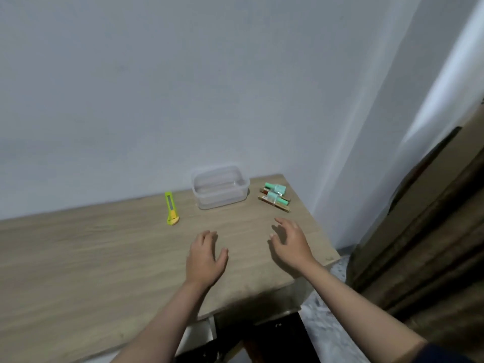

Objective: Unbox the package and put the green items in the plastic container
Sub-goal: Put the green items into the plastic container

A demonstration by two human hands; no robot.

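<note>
A clear plastic container [220, 187] stands empty at the back of the wooden table, against the wall. To its right lie two mint-green bottle-shaped items [275, 193] beside thin brown sticks. A yellow-green box cutter [171, 208] lies left of the container. My left hand [205, 255] hovers palm down over the table's middle, fingers apart, holding nothing. My right hand [290, 242] is open too, fingers spread, a short way in front of the green items. No package is in view.
The wooden table [78, 258] ends at a right edge near my right wrist and a front edge below my forearms. A brown curtain [424, 231] hangs at the right. A pale wall runs behind the table.
</note>
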